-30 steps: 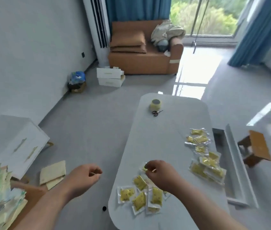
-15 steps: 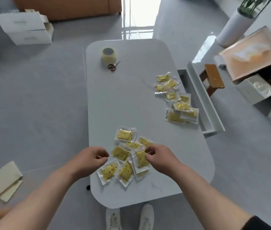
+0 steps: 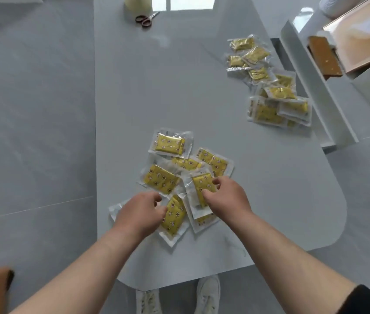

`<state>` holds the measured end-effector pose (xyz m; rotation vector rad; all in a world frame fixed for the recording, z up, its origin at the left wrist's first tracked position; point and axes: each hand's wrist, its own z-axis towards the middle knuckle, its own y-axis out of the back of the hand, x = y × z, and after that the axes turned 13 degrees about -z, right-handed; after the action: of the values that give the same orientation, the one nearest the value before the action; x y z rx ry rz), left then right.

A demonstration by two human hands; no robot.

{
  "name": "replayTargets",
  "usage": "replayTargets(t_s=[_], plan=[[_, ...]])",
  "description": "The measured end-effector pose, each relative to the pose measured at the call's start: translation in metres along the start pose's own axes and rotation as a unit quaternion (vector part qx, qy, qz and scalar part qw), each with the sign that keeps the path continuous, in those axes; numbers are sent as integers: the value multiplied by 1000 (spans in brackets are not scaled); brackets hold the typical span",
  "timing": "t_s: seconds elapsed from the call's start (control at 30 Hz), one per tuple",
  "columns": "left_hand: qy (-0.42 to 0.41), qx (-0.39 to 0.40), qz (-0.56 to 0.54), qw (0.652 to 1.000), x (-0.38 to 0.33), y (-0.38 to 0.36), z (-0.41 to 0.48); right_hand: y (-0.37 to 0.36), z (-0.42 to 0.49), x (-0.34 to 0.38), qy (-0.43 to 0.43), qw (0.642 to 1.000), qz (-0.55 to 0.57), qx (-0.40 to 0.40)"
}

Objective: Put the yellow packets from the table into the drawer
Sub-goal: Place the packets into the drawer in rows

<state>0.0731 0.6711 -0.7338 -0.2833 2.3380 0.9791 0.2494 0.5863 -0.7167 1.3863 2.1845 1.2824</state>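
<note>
Several yellow packets in clear wrappers lie in a loose pile (image 3: 170,177) on the near part of the white table (image 3: 156,87). My right hand (image 3: 227,197) pinches one packet (image 3: 201,185) of that pile between thumb and fingers. My left hand (image 3: 141,214) lies curled over the pile's left side, half covering a packet; whether it grips one is unclear. A second pile of packets (image 3: 270,87) sits by the table's right edge, next to the open white drawer (image 3: 311,82).
Scissors (image 3: 144,19) and a tape roll (image 3: 137,1) lie at the table's far end. A brown stool (image 3: 324,56) and a pinkish box (image 3: 365,35) stand beyond the drawer. My white shoes (image 3: 206,293) show under the table's near edge.
The view has tilted down and closer to the table. Both hands have moved onto the near pile; the right hand has closed on a packet and the left now covers one.
</note>
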Motion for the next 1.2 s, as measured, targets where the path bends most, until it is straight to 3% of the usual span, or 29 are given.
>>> replayTargets(t_s=[0.23, 0.6, 0.9, 1.2], plan=[[1, -67, 149, 987, -1, -49, 5, -36, 5, 0, -60, 998, -20, -24], [24, -20, 27, 999, 2, -39, 15, -43, 10, -14, -76, 997, -26, -19], [-5, 66, 111, 992, 56, 30, 27, -52, 6, -19, -58, 998, -11, 10], [-49, 19, 213, 976, 53, 24, 29, -55, 6, -13, -53, 998, 15, 25]])
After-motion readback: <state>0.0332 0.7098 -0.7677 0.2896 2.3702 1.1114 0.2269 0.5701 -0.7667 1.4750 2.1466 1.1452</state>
